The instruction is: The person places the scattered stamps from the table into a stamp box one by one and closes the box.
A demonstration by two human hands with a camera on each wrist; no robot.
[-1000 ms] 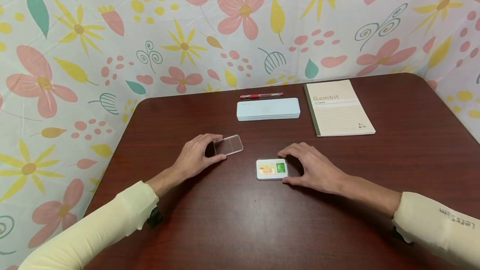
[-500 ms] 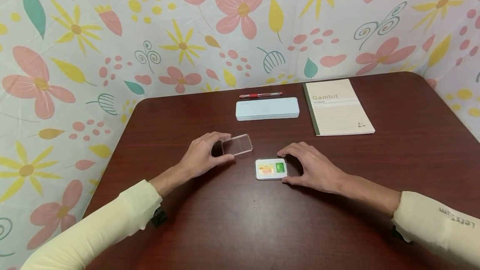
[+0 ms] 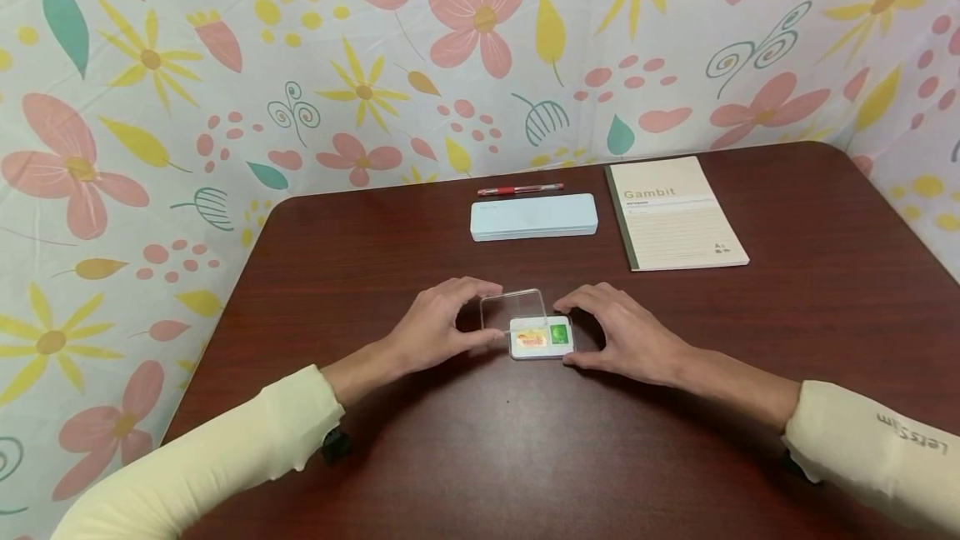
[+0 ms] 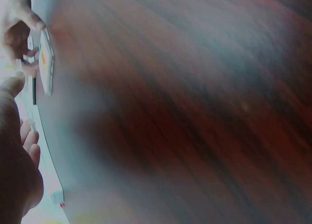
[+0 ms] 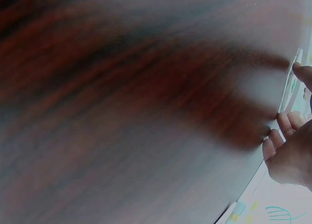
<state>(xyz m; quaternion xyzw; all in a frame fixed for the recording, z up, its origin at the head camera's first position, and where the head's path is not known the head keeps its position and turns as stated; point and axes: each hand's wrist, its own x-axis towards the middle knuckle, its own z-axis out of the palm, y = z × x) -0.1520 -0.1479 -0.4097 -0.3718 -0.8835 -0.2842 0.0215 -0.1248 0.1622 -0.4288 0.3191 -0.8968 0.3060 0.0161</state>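
In the head view my left hand pinches a clear plastic lid by its left end, thumb on the near edge and fingers on the far edge. The lid is raised and slightly tilted, overlapping the back of a shallow clear case on the table. White contents with a yellow-orange print and a green square show inside the case. My right hand holds the case's right end between thumb and fingers. In the right wrist view, my right hand is at the case's edge, partly cut off by the frame.
A pale blue pencil case lies behind the hands, with a red pen beyond it. To the right is a notebook marked Gambit. The dark wooden table ends at a flower-patterned cloth.
My left hand has carried the clear lid rightward, from beside the case to over its back part. My right hand and the case have stayed nearly in place.
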